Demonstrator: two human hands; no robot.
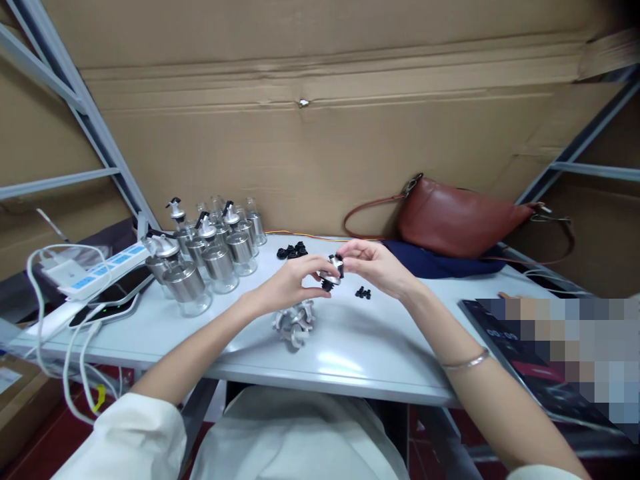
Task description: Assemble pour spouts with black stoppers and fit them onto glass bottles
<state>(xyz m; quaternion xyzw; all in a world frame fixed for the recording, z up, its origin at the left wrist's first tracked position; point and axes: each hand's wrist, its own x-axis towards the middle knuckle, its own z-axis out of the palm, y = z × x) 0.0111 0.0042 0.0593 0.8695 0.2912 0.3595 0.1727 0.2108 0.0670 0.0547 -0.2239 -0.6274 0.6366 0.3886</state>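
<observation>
While both hands were held close together over the worktop (395,347), a silver-and-black pourer (331,275) was caught right between them! On one side it was clasped by the left hand (300,275), thumb below and fingers above, its ribbed black plug pointed downward; on the other, its black upper end was pinched by the thumb and fingertips of the right hand (375,264). Just in front, nearer the worktop's edge, silver spout parts (295,323) were heaped in a pile. Beyond the hands, black stoppers (293,251) were clustered, and smaller black pieces (363,293) were grouped near the right hand. Over to the left, metal-sleeved glass bottles (186,285) were packed close, several fitted with spouted tops, and a power strip (107,270) was set beside them. Across on the right, a brown bag (455,220) was rested on navy cloth (440,264), and everything was backed by cardboard (250,147).
</observation>
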